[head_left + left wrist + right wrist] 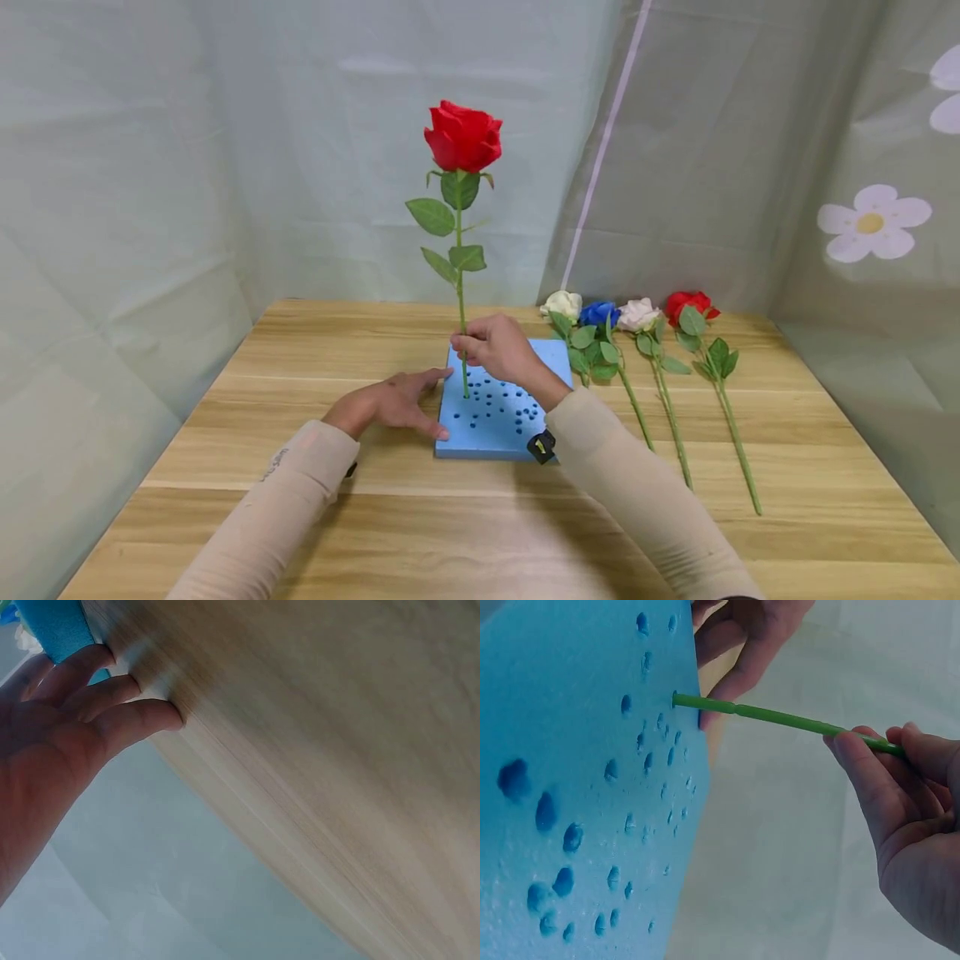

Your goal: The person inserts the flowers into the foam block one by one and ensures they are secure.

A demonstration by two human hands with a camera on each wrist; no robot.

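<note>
Pinching a red rose upright by its green stem in the curled fingers of the right hand, above a blue foam block on a wooden bench. Meeting the foam at a hole toward the block's left side with the stem's lower end; impossible to tell to what depth. Seen above the grip: green leaves, then the full bloom, set against a pale cloth backdrop. Touching the left edge of the block with the left hand, thumb and forefinger spread well apart, fingers loosely extended. Shown closer in the right wrist view: many more holes scattered across the foam, some wide, others small. Laid side by side to the right of the block, blooms toward the far edge of the bench: a white rose, a blue rose, a pale pink rose and, outermost, a second red rose. Worn on both arms: beige sleeves, with a small black device at the right cuff, over the block's near right corner. Printed on the grey cloth at right: a white flower with a yellow centre.
</note>
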